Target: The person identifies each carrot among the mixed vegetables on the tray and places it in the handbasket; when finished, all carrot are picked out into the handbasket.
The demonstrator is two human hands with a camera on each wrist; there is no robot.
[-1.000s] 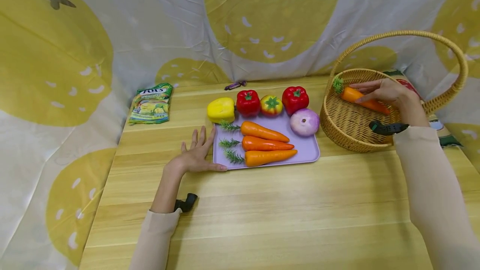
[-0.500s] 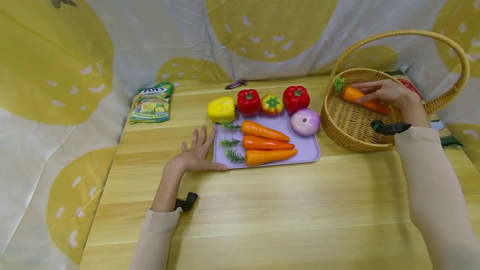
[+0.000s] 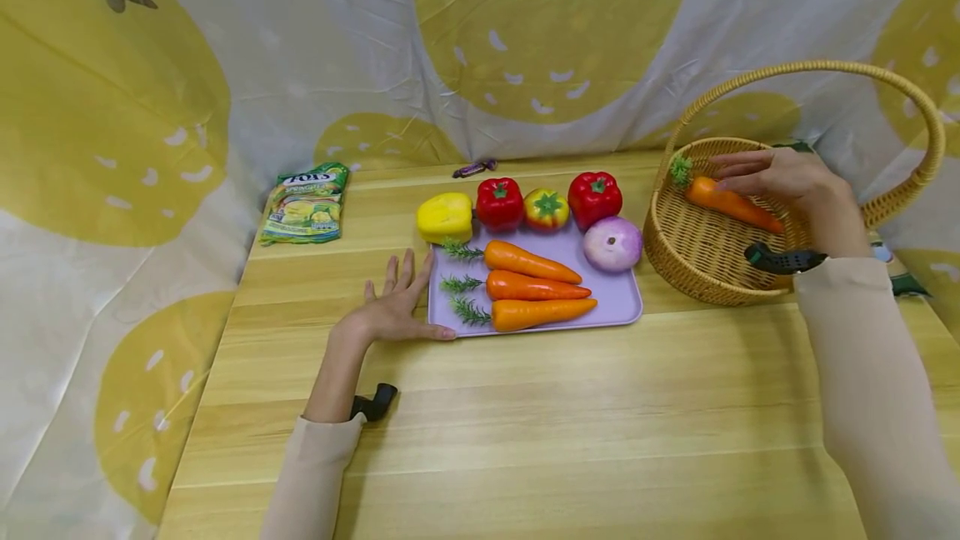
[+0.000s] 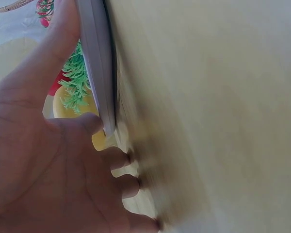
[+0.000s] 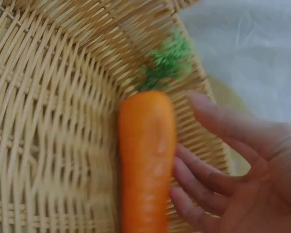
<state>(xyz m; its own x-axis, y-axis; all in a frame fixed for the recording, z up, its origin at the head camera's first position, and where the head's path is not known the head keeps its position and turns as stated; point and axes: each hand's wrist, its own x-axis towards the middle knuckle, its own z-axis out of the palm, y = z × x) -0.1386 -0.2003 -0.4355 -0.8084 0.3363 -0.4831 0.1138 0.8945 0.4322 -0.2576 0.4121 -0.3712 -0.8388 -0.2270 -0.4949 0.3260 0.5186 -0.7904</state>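
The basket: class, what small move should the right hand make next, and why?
Probably lift the right hand up out of the basket: the carrot lies inside, the right wrist view shows an open grip with the thumb apart from that carrot, and three more carrots lie on the tray.

We find the head view evenly bright and fairly sharp, with a pale sheen on the surface [image 3: 570, 407] and small highlights on the red peppers [image 3: 595, 200]. A soft shadow falls beside the right sleeve [image 3: 862, 357]. In the left wrist view we see the left grip [image 4: 58, 165] dim against a washed-out, smeared surface; in the right wrist view, carrot [image 5: 148, 160] and leaves [image 5: 167, 63] are blurred, the cloth [image 5: 262, 43] hazy.
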